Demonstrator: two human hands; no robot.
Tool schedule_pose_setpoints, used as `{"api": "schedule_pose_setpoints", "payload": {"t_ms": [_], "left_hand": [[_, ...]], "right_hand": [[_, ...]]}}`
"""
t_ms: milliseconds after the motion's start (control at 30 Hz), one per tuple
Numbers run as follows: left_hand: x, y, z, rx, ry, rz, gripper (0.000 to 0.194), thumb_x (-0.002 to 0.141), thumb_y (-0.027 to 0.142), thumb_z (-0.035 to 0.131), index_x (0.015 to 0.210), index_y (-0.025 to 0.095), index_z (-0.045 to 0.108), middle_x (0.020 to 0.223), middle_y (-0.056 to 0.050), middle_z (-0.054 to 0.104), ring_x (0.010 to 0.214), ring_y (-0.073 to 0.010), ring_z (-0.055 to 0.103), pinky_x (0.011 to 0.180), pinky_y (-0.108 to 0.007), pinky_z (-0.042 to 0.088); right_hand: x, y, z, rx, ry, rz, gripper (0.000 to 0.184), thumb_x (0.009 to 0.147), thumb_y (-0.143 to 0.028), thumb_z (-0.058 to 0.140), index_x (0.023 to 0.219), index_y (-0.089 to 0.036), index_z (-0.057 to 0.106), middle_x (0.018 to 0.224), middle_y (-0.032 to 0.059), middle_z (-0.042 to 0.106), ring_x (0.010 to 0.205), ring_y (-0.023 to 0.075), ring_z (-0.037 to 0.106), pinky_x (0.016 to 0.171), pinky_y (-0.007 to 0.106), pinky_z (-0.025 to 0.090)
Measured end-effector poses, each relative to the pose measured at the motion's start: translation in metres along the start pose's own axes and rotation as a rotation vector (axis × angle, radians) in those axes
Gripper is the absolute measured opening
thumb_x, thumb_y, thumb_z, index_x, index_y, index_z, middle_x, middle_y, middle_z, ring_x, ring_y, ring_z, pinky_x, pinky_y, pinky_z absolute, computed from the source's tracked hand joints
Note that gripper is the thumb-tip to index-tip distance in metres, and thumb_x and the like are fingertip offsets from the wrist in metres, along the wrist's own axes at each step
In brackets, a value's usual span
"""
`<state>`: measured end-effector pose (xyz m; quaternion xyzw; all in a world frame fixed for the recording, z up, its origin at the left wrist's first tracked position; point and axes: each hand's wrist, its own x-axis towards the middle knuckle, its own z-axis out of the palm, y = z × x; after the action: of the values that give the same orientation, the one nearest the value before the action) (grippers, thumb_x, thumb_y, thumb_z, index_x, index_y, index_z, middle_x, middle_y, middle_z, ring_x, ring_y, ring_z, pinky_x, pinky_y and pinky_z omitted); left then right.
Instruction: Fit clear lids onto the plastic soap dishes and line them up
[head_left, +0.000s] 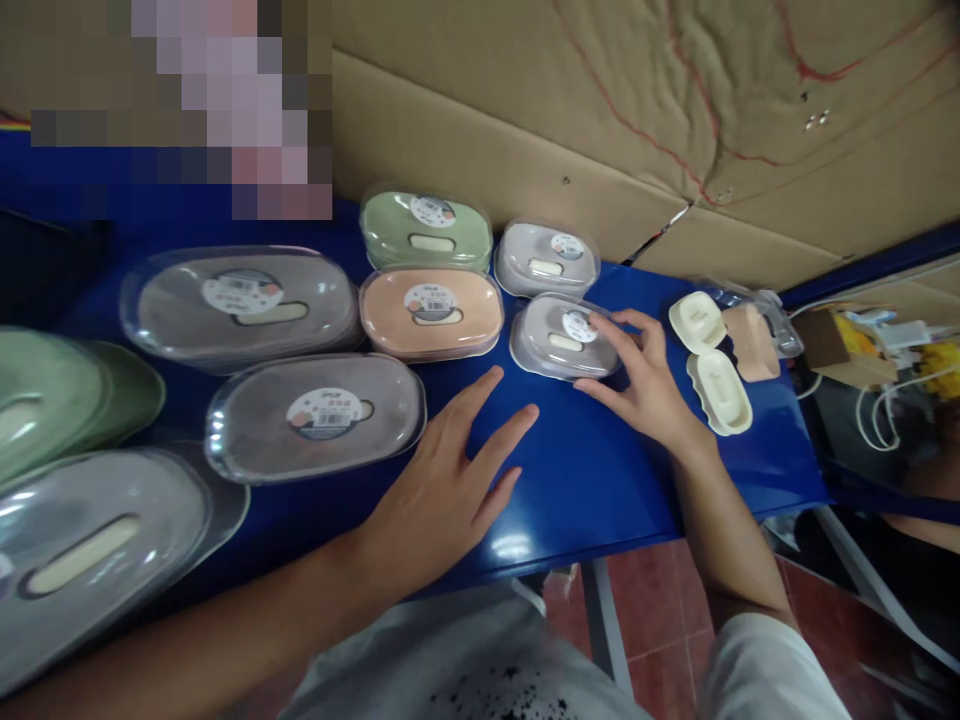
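Note:
My right hand (637,375) is on the right end of a small grey lidded plastic box (544,345), with fingertips by its round label and the thumb at its near side. My left hand (457,460) hovers over the blue table with fingers spread, holding nothing. Just left of it lies a grey oval box (262,430) with a barcode label. Behind stand a peach box (472,335), a green box (390,235) and another small grey box (521,260). All have clear, shiny covers and cream oval inserts on top.
Larger grey (172,310) and green boxes (45,385) crowd the left side. Two cream trays (701,320) and a peach piece (757,345) lie at right beside clear plastic. Cardboard (480,130) lines the back. Cables (877,415) and a small carton (832,345) sit beyond the right end.

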<state>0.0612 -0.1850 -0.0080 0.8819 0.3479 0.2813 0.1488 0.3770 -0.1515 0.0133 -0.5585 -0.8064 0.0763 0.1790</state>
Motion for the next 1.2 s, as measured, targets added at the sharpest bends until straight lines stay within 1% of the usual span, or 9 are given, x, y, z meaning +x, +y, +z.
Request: {"api": "schedule_pose_setpoints", "payload": {"t_ms": [133,233,367,600,733,833,1000,1067,1200], "left_hand": [[0.0,0.001,-0.001,-0.001,0.001,0.026,0.051,0.104,0.018,0.06,0.154,0.015,0.048,0.166,-0.026,0.036,0.15,-0.0398,0.051,0.118,-0.056,0.053],[-0.001,0.002,-0.001,-0.008,-0.01,0.049,0.051,0.103,0.016,0.06,0.153,0.015,0.049,0.164,-0.026,0.039,0.147,-0.0394,0.053,0.116,-0.055,0.055],[-0.001,0.002,0.0,-0.007,-0.022,0.069,0.049,0.103,0.015,0.06,0.151,0.015,0.05,0.162,-0.026,0.041,0.144,-0.0391,0.054,0.113,-0.057,0.056],[-0.001,0.001,0.004,-0.007,-0.058,0.149,0.044,0.104,0.014,0.058,0.147,0.015,0.054,0.155,-0.024,0.052,0.137,-0.036,0.06,0.106,-0.054,0.061],[-0.003,0.001,0.007,-0.019,-0.087,0.207,0.041,0.103,0.011,0.056,0.144,0.015,0.056,0.151,-0.022,0.057,0.135,-0.034,0.061,0.105,-0.052,0.062],[-0.003,0.002,0.007,-0.019,-0.12,0.249,0.041,0.103,0.011,0.057,0.143,0.015,0.059,0.151,-0.02,0.059,0.135,-0.0332,0.062,0.106,-0.05,0.061],[-0.001,0.003,0.004,-0.025,-0.211,0.32,0.041,0.107,0.023,0.057,0.148,0.019,0.059,0.159,-0.017,0.056,0.142,-0.0334,0.058,0.111,-0.05,0.055],[-0.002,0.002,0.004,-0.038,-0.264,0.373,0.045,0.109,0.033,0.058,0.153,0.026,0.056,0.165,-0.011,0.053,0.147,-0.0313,0.054,0.116,-0.05,0.051],[-0.005,0.001,0.006,-0.057,-0.315,0.471,0.043,0.107,0.053,0.062,0.142,0.028,0.064,0.163,-0.003,0.058,0.151,-0.0247,0.049,0.127,-0.046,0.037]], "right_hand": [[0.0,0.017,-0.013,0.003,0.081,0.025,0.072,0.108,-0.065,0.045,0.17,-0.029,0.032,0.164,0.0148,0.05,0.152,0.0344,0.049,0.126,0.057,0.041],[-0.004,0.043,-0.026,-0.257,0.222,0.313,0.063,0.11,-0.057,0.043,0.162,-0.021,0.047,0.154,0.0198,0.06,0.145,0.0384,0.055,0.121,0.062,0.044],[-0.008,0.06,-0.03,-0.454,0.039,0.553,0.057,0.102,-0.049,0.063,0.146,-0.013,0.065,0.134,0.024,0.073,0.127,0.046,0.067,0.107,0.068,0.051],[-0.011,0.013,-0.041,0.195,-0.035,0.282,0.045,0.108,-0.05,0.055,0.145,-0.027,0.065,0.112,0.0068,0.081,0.092,0.0236,0.078,0.082,0.038,0.062],[-0.012,0.016,-0.043,-0.038,0.011,0.309,0.041,0.11,-0.048,0.051,0.134,-0.023,0.073,0.112,0.0108,0.082,0.099,0.0285,0.079,0.088,0.042,0.06],[-0.014,0.02,-0.042,-0.028,-0.121,0.343,0.042,0.109,-0.05,0.053,0.132,-0.021,0.074,0.114,0.0114,0.082,0.097,0.0289,0.079,0.087,0.042,0.06],[-0.02,0.011,-0.058,0.617,-0.463,0.227,0.046,0.11,-0.053,0.054,0.146,-0.027,0.066,0.114,0.0066,0.082,0.094,0.0218,0.08,0.085,0.037,0.064],[-0.022,0.019,-0.064,0.559,-0.287,0.258,0.043,0.11,-0.051,0.052,0.142,-0.027,0.068,0.12,0.0077,0.081,0.103,0.0221,0.078,0.093,0.039,0.062],[-0.026,0.07,-0.066,-0.234,0.163,0.633,0.046,0.106,-0.04,0.053,0.144,-0.019,0.067,0.144,0.0172,0.071,0.133,0.0299,0.065,0.114,0.046,0.047]]}}
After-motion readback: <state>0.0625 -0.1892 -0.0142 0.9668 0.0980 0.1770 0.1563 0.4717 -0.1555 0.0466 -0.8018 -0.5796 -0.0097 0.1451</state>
